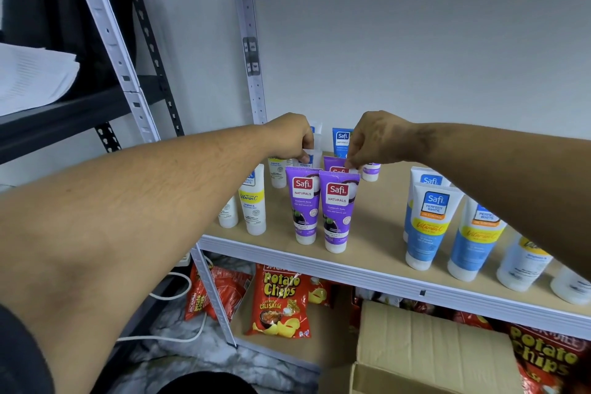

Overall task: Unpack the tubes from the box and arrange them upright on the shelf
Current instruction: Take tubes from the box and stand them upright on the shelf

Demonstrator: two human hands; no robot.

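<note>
Tubes point(337, 211): many upright on shelf point(377, 233), frame centre and right. Left hand point(292, 137) pinching white tube point(307, 158); right hand point(374, 141) pinching purple tube point(334, 165) in back row. Box point(425, 352) lower right, contents hidden; remaining count unknown.

- Purple tubes point(336, 211): three, below and between the two hands point(294, 137).
- Blue-and-white tubes point(428, 224): three, below the right hand.
- Chip bags point(279, 304): at least four, under the shelf point(377, 224).
- Cardboard box point(428, 352): one, lowest.
</note>
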